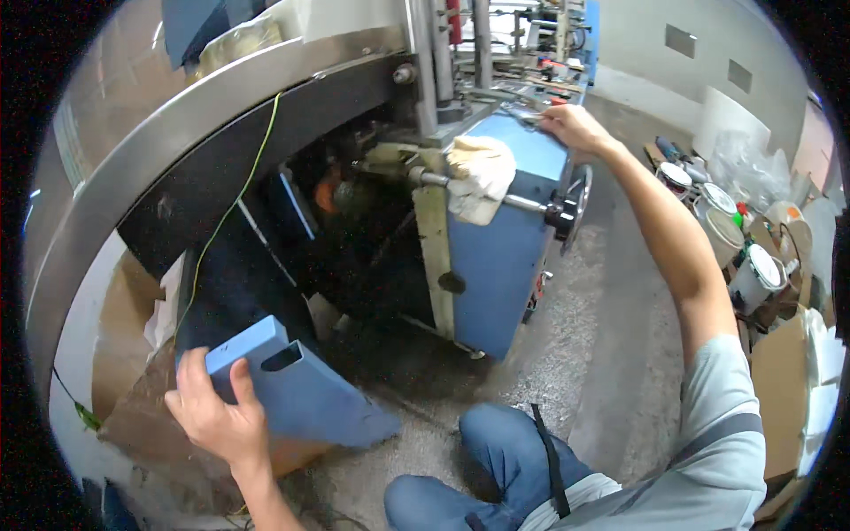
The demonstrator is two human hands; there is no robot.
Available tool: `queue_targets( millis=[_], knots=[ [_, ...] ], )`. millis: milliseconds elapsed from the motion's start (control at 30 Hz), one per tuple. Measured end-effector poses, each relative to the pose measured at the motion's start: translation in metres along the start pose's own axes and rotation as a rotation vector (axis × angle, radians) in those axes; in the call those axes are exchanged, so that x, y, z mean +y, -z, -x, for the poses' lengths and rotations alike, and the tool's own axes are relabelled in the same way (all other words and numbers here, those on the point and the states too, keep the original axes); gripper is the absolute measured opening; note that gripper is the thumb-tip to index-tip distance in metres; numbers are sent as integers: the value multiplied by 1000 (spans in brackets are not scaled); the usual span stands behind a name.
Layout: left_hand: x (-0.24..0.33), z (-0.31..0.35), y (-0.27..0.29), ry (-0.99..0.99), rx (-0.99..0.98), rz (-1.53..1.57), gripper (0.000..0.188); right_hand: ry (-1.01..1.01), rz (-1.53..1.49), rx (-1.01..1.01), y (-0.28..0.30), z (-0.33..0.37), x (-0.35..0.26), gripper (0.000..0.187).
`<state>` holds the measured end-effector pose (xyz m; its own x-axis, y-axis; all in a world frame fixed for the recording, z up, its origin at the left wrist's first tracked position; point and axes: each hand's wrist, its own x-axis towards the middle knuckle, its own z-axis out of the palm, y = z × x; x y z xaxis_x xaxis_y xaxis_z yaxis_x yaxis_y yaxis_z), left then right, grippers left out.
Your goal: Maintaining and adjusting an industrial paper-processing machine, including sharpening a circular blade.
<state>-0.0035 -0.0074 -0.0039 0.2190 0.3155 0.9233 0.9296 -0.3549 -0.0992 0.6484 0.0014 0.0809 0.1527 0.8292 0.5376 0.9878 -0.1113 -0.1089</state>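
At the lower left, my left hand (pixel 217 403) grips the upper edge of a blue metal panel (pixel 319 398), thumb on the near face and fingers over the far side. The panel has an oblong slot near its top corner and leans tilted near the floor. My right arm stretches far out to the blue machine top (pixel 522 146). There my right hand (pixel 575 128) has its fingers closed by some small metal tools (pixel 524 115); what it holds is too small to make out. A pale cloth (pixel 478 173) drapes over a metal shaft below that hand.
The machine's side stands uncovered, showing a dark cavity (pixel 354 239). A handwheel (pixel 580 208) juts from its right side. A thin yellow-green wire (pixel 232 208) hangs at the left. Several buckets (pixel 757 274), plastic wrap and cardboard (pixel 779 398) line the right. My bent knees are below.
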Motion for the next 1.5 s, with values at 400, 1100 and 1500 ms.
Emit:
queue_targets(
  millis=[400, 1100, 1500],
  knots=[
    [3, -2, 1, 30, 17, 39, 50, -156, -822, 195, 22, 195, -202, 29],
    [-4, -3, 1, 29, 26, 73, 45, 149, -64, 567, -153, -82, -378, 36],
    [0, -6, 3, -3, -27, 101, 45, 254, 16, 754, -185, -120, -390, 35]
  ],
)
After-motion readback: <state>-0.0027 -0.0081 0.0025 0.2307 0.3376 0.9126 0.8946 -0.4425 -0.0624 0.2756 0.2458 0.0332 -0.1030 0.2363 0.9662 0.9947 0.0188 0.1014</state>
